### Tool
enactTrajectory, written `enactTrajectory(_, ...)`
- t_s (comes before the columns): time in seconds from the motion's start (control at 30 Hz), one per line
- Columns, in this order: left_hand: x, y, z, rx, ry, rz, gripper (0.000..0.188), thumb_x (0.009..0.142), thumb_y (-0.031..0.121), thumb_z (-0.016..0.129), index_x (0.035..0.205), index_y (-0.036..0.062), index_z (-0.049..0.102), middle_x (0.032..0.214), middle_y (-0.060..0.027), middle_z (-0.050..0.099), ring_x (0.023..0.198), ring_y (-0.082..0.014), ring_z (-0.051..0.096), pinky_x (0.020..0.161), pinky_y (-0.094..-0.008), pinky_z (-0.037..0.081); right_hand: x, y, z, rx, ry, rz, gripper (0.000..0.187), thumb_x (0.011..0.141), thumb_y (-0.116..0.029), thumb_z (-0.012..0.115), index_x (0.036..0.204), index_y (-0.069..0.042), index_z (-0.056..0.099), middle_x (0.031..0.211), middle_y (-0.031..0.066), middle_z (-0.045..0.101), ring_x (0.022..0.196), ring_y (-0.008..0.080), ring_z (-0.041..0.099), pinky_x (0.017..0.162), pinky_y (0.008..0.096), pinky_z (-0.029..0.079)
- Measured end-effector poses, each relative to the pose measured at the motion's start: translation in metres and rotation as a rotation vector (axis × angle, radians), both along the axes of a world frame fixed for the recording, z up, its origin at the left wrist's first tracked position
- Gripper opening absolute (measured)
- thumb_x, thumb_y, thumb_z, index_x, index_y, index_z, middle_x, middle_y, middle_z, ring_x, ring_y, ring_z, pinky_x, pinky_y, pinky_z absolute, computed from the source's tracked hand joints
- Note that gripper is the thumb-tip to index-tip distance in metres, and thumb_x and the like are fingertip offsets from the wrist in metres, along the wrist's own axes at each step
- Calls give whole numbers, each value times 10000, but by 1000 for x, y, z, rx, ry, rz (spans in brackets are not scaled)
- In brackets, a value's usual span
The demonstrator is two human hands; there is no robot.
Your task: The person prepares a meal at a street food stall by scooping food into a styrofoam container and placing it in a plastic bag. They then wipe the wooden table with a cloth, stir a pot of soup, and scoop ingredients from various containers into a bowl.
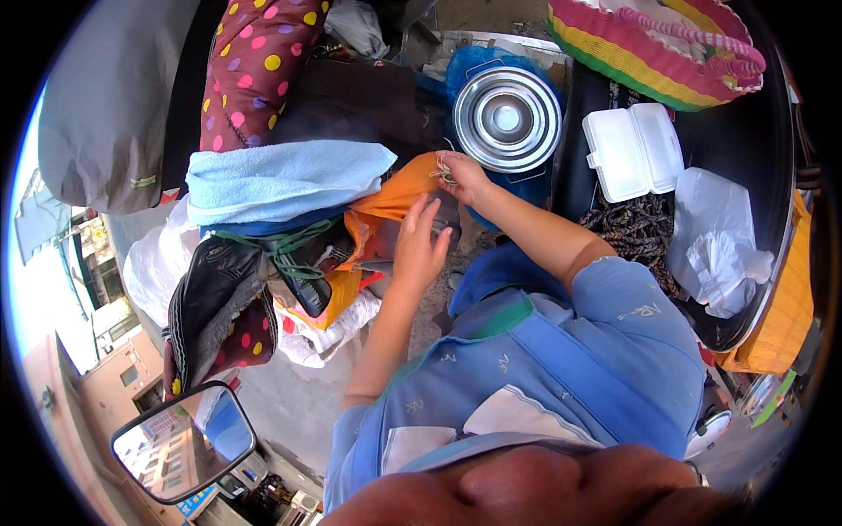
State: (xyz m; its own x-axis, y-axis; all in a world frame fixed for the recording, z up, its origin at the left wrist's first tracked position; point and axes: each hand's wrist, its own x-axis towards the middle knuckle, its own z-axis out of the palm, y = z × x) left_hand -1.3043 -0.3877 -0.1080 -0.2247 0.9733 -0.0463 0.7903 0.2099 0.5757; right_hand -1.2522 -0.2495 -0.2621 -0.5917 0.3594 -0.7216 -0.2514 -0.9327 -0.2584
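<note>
My right hand is closed, pinching a bunch of thin tan strands that look like rubber bands. At the same fingers ends an orange plastic bag, stretched out from the handlebar. Just below, my left hand is open, its fingers spread near the bag, with nothing seen in it. A light blue towel lies over the handlebar, where a green cord is tied. Beyond my right hand sits a round steel pot lid on a blue plastic bag.
To the right lie an open white foam box, a clear plastic bag and dark braided rope. A striped woven basket stands far right. Polka-dot padded cloth rises far left; a mirror sticks out near left.
</note>
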Motion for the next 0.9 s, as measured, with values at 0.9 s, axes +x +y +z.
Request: enactTrajectory(0.9,11,-73,-67,-430,-335,257,374,859,163,614,1208,45,544,1188,-201,568,1113,-377,540,939,-413,445,-160,78,-224,508,-422,-176,270,891,-247,537,1118,-111,588,1114,121,573,1146,276,513,1002,334,375)
